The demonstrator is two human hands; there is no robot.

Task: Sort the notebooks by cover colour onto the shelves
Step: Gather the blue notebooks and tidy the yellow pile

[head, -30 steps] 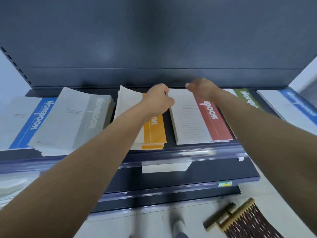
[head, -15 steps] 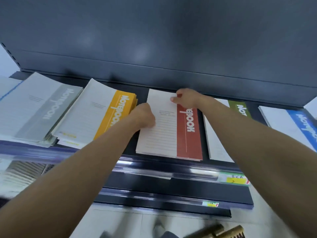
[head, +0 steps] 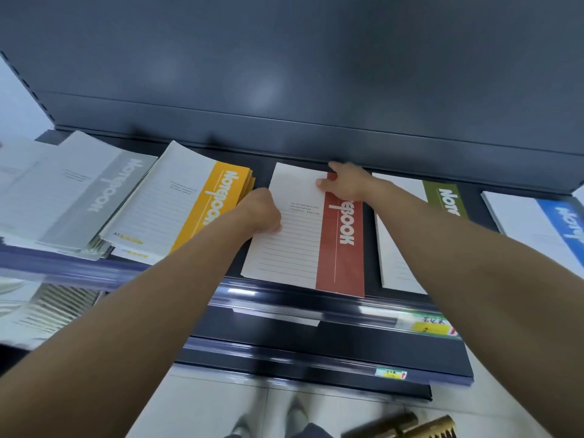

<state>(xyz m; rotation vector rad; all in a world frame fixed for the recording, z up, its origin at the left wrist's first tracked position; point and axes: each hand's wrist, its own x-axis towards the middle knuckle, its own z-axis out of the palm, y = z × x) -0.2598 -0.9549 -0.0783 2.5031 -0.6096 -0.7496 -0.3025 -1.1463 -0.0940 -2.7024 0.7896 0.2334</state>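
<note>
A red-striped notebook lies flat on the dark shelf, a bare gap on each side of it. My left hand is curled into a fist against its left edge. At its far edge, under the shelf above, my right hand grips it with the thumb on the cover. To the left are a yellow-striped stack and a grey-striped stack. To the right lie a green-striped notebook and a blue-striped one, partly hidden by my right arm.
The dark underside of the upper shelf hangs low over the far ends of the notebooks. A clear rail with a yellow price tag runs along the shelf front. Lower shelves sit below. A brass-coloured object lies on the floor.
My left hand has moved from the far end of the yellow stack to the red notebook's left edge. My right hand stays at its far end. My view has swung right and closer.
</note>
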